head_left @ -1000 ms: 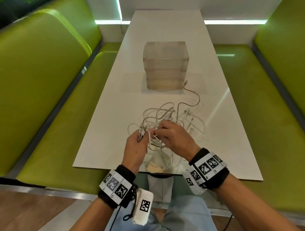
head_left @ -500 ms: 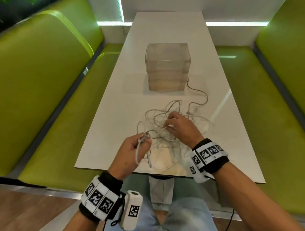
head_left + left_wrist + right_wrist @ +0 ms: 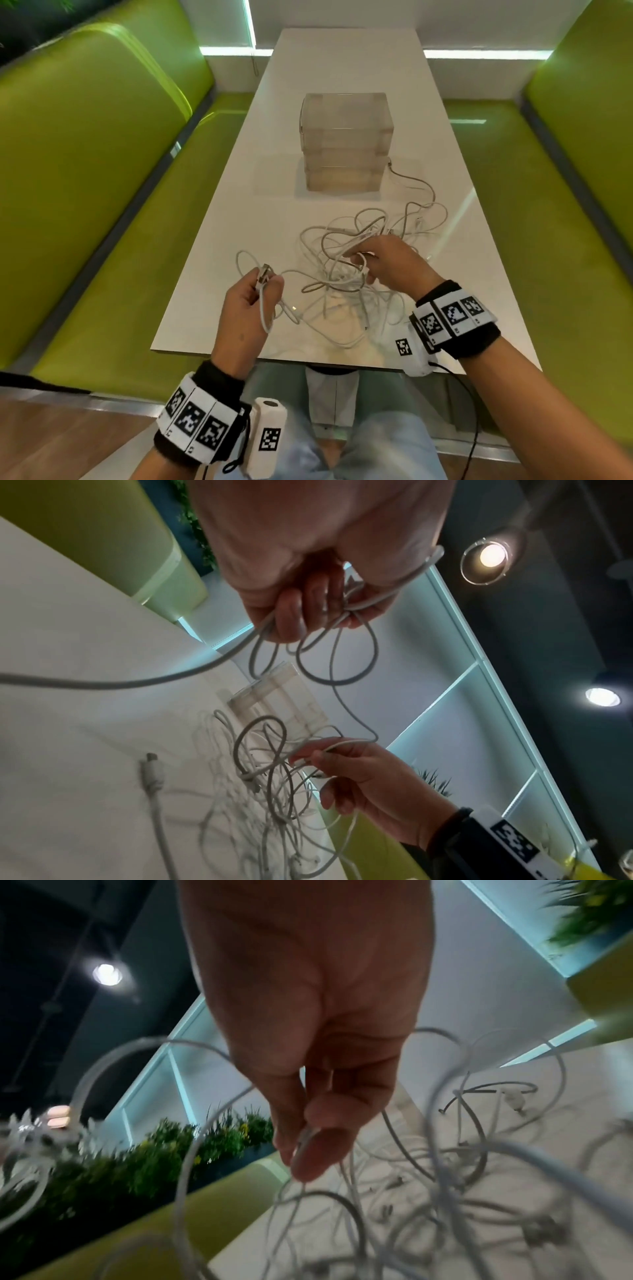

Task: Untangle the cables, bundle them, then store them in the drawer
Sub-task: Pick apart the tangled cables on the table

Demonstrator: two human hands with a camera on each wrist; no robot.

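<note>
While the cables (image 3: 346, 270) lie in a loose white tangle on the near half of the table (image 3: 219, 260), my left hand (image 3: 245, 308) is raised off to the tangle's left with its fingers (image 3: 291, 615) curled round one cable. Its plug (image 3: 264, 272) sticks up and away from me above my thumb, and the cord below hangs down past my palm in a loop, then runs right, low over the table, into the heap. My right hand (image 3: 390, 265) hovers over the middle of the tangle, thumb and forefinger pressed together on a thin strand (image 3: 303, 1139); the other fingers are loosely bent beneath. From that pinch the strand runs left toward my other hand. One long cable trails out of the pile away from me, its far end pointing at the right front corner of the clear drawer box (image 3: 346, 140), which stands farther up the table with its drawers shut. Green benches (image 3: 85, 171) flank the table on both sides.
</note>
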